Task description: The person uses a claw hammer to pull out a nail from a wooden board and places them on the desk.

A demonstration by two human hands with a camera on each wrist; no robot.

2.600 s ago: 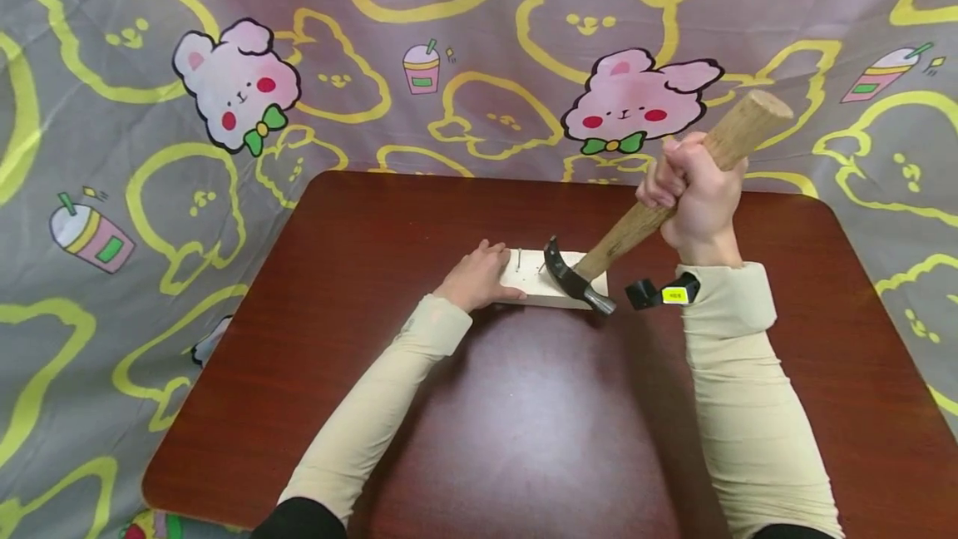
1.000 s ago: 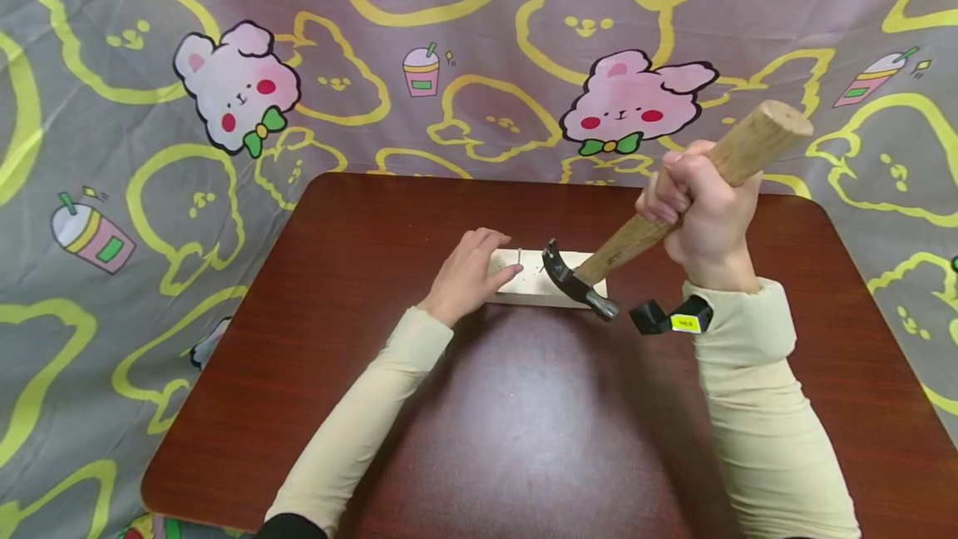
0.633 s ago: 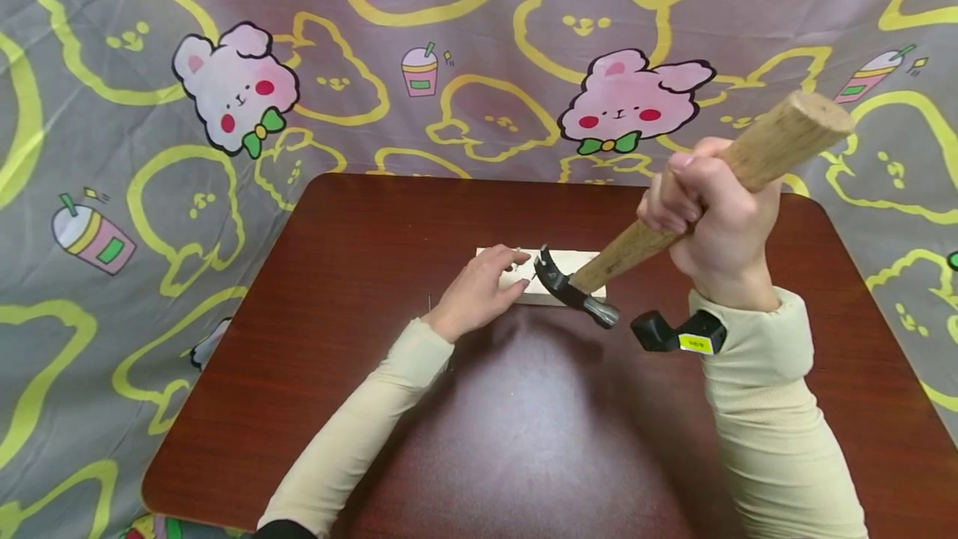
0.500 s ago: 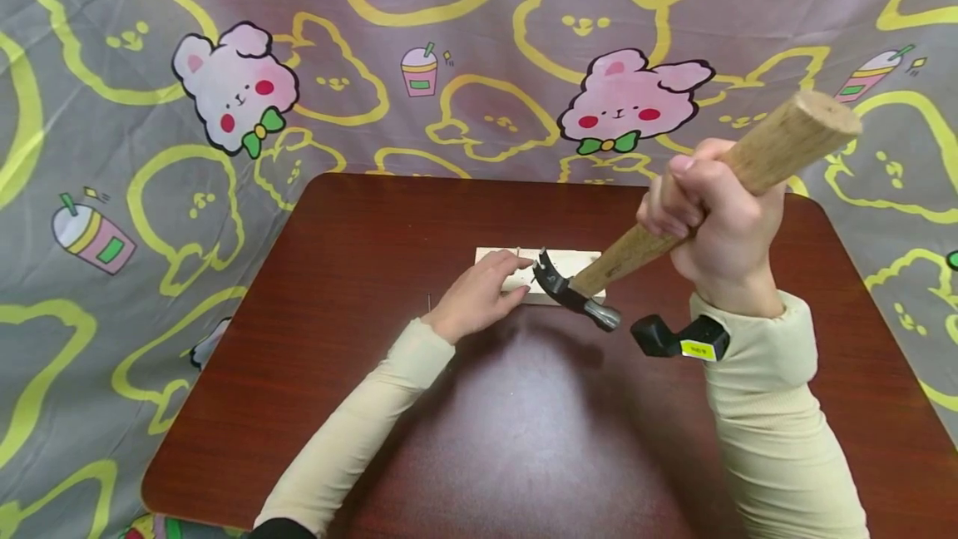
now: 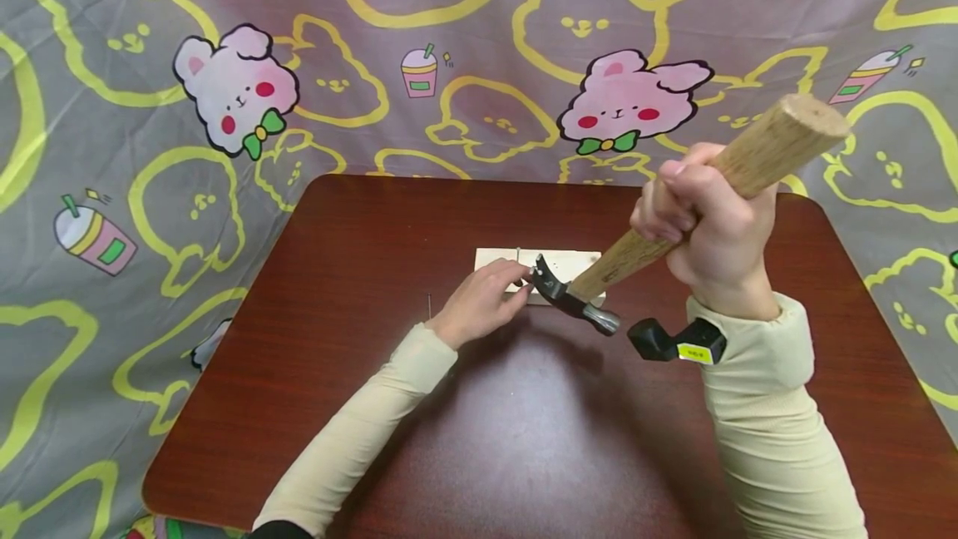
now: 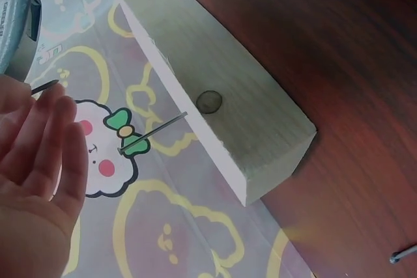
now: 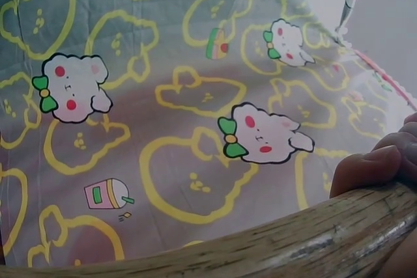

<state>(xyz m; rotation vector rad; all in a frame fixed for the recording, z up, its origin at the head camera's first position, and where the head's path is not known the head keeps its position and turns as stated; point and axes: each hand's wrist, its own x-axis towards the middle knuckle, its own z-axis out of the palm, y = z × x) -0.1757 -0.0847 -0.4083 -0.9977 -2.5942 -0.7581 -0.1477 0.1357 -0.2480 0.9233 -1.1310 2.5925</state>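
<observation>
A pale wooden block [image 5: 557, 260] [image 6: 215, 89] lies on the dark red table [image 5: 524, 422]. One thin nail [image 5: 518, 254] [image 6: 153, 133] stands in the block. My right hand [image 5: 711, 223] grips the wooden handle [image 5: 748, 160] [image 7: 260, 242] of a claw hammer, whose steel head [image 5: 572, 304] [image 6: 16, 17] hangs at the block's near edge with the claw pointing left. My left hand [image 5: 482, 302] [image 6: 36, 180] reaches to the claw with fairly straight fingers. Its fingertips are at a second nail [image 6: 44, 86] beside the claw.
A loose nail [image 5: 430, 306] [image 6: 402, 255] lies on the table left of my left hand. A cloth with cartoon rabbits [image 5: 239, 90] [image 7: 260, 135] hangs behind and around the table. The table's rounded front edge [image 5: 195, 514] is close to me.
My left hand slid off the block's left end towards the hammer claw. The hammer handle rose nearer the camera and the claw shifted left. A loose nail now lies on the table.
</observation>
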